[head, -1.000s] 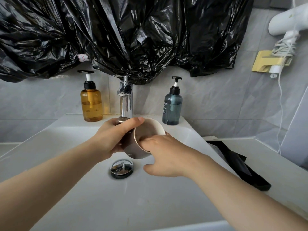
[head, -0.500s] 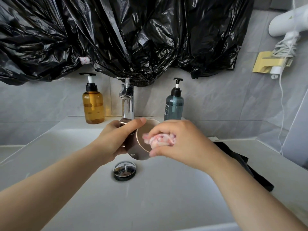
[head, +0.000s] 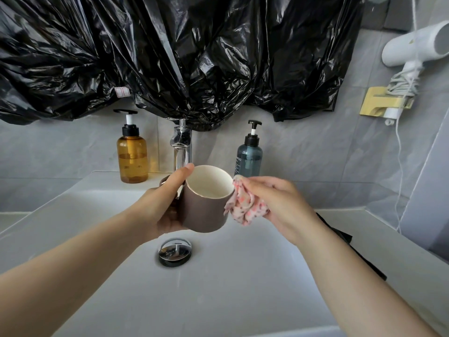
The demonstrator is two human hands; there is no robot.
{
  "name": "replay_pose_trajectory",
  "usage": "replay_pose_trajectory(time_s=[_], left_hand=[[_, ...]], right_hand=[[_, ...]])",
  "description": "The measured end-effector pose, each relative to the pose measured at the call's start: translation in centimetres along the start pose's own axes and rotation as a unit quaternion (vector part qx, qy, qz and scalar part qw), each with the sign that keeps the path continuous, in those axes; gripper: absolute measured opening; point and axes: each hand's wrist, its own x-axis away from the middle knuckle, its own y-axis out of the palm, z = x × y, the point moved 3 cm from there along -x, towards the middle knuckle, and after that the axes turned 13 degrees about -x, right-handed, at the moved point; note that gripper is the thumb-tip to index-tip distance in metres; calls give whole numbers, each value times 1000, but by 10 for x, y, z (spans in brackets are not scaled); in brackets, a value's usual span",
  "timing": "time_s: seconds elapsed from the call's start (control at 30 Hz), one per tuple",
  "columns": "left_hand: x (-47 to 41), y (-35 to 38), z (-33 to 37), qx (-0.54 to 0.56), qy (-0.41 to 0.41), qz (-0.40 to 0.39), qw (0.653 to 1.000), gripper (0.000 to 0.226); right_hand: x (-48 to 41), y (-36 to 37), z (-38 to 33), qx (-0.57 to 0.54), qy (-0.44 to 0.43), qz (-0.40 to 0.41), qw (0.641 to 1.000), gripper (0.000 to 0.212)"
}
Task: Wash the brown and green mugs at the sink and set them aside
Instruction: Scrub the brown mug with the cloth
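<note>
1. We see the brown mug (head: 204, 210) held in the air above the sink (head: 218, 300), tilted so its cream inside faces us, just in front of the faucet (head: 181, 147).
2. The left hand (head: 165, 210) grips the mug from its left side, fingers curled round the body and the thumb lying up along the rim.
3. The right hand (head: 279, 203) pinches a bunched pink spotted cloth (head: 245, 207), which touches the mug's right side by the rim.
4. Below the mug sits the chrome drain plug (head: 175, 250) in the white basin (we cannot tell whether water is running).
5. On the ledge behind, an amber pump bottle (head: 132, 159) stands left of the faucet and a blue-grey pump bottle (head: 249, 156) right of it.
6. A dark flat object (head: 359, 259) lies on the white counter to the right, partly hidden by the right forearm.
7. Crumpled black plastic sheeting (head: 182, 57) hangs over the grey tiled wall (head: 315, 154); at the upper right a white hair dryer (head: 413, 45) rests in a yellow holder (head: 379, 103), its cord hanging down.
</note>
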Motion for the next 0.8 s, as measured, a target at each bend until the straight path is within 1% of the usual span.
replay_pose_trajectory(time_s=[0.03, 0.07, 0.1, 0.2, 0.3, 0.37, 0.53, 0.67, 0.73, 0.8], left_hand=[[0, -1, 0, 8, -1, 2, 1000, 65], [0, -2, 1, 13, -1, 6, 1000, 64], [0, -3, 1, 16, -1, 9, 1000, 64], [1, -3, 1, 19, -8, 14, 1000, 65], [3, -3, 1, 23, -12, 19, 999, 63], [3, -2, 1, 29, -14, 18, 999, 61], [2, 0, 0, 22, -13, 19, 1000, 55], [3, 1, -2, 16, -19, 14, 1000, 55], [4, 2, -2, 23, -26, 7, 999, 56], [5, 2, 0, 41, -31, 0, 999, 56]], right_hand=[[1, 0, 0, -16, -4, -10, 1000, 49], [0, -2, -2, -21, -12, -4, 1000, 53], [0, -5, -4, -25, -23, 13, 999, 53], [-1, -10, -5, -51, -22, 57, 997, 24], [2, -9, -10, -47, -43, 87, 994, 15], [3, -8, -13, -46, -66, 94, 992, 16], [4, -6, -17, -54, -94, 77, 991, 21], [6, -7, -17, -56, -87, 78, 992, 25], [6, -7, -16, -84, -62, 88, 991, 26], [4, -7, -16, -163, -36, 95, 981, 26]])
